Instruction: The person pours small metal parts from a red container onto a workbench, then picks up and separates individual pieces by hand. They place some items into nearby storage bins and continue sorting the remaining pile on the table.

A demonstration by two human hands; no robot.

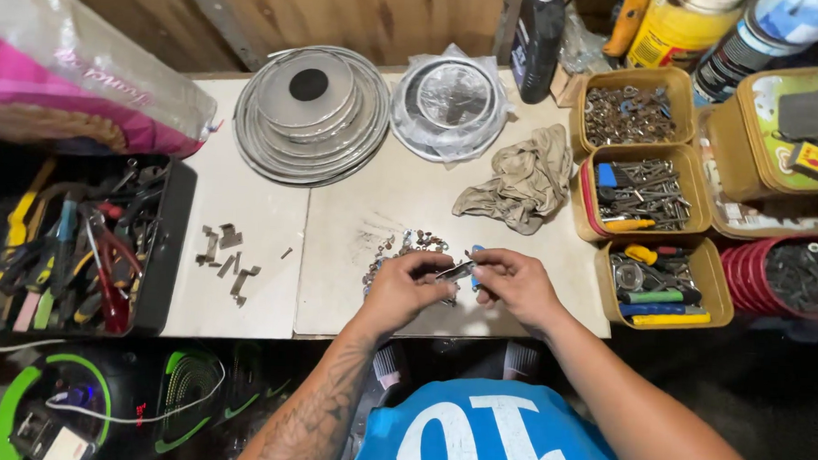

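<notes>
Both my hands meet over the near edge of the white worktop (355, 191). My left hand (404, 290) pinches one end of a small flat metal part (455, 271). My right hand (510, 282) grips the other end, along with a blue-handled tool (476, 252) that sticks up past my fingers. Just beyond my hands lies a scatter of small washers and nuts (406, 245). Whatever is under my palms is hidden.
Several small metal brackets (228, 259) lie to the left, next to a black toolbox of pliers and screwdrivers (82, 252). Stacked metal discs (311, 111), a wrapped disc (451, 98) and a rag (521, 180) sit farther back. Yellow tubs of hardware (639, 116) line the right.
</notes>
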